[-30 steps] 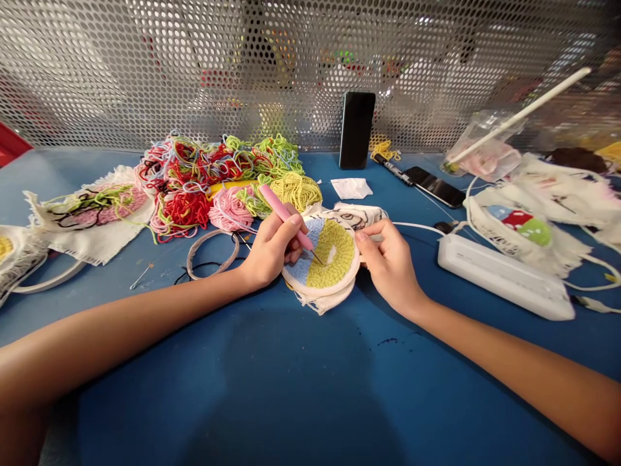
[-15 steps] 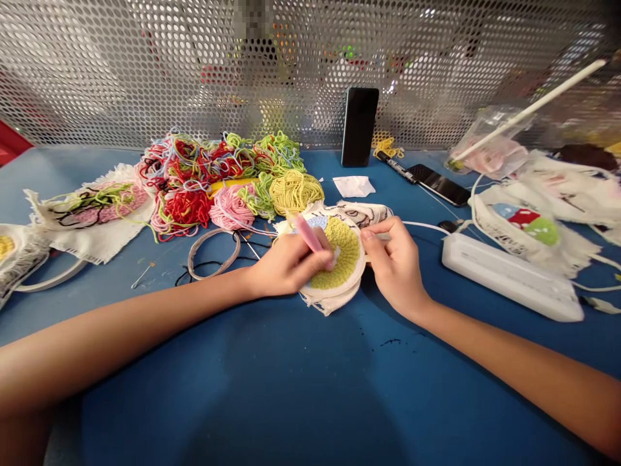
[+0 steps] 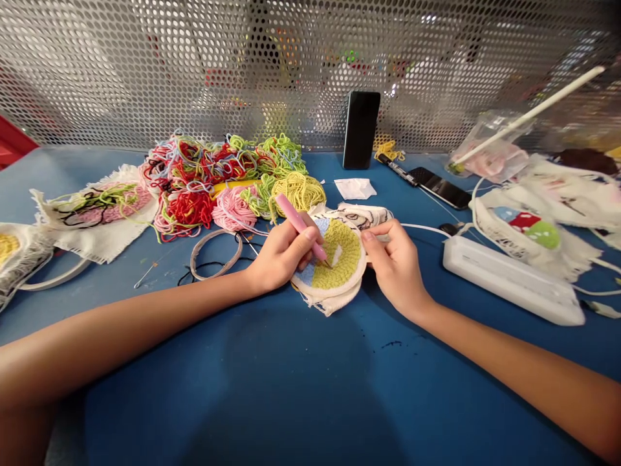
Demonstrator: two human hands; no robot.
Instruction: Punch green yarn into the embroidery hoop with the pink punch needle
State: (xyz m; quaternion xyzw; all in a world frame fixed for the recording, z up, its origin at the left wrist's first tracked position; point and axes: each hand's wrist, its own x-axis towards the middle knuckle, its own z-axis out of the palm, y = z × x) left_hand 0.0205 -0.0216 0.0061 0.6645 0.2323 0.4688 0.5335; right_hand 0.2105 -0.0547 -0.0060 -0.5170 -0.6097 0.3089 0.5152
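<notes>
Hoop [image 3: 363, 264] bears blue-and-yellow stitching [image 3: 348, 264]; clear bag [image 3: 478, 136] holds pink material [image 3: 499, 163]

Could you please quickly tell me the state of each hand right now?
Left hand: closed, holding the pink needle tool.
Right hand: closed, holding the hooped embroidery by its edge.

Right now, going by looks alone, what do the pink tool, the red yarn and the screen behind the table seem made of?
Pink tool: probably plastic; smooth, evenly coloured, with a soft sheen.
Red yarn: spun fibre, matte, in limp tangled strands; cotton or acrylic, I can't tell.
Screen: likely metal; grey, with bright glints and rows of round holes.
</notes>
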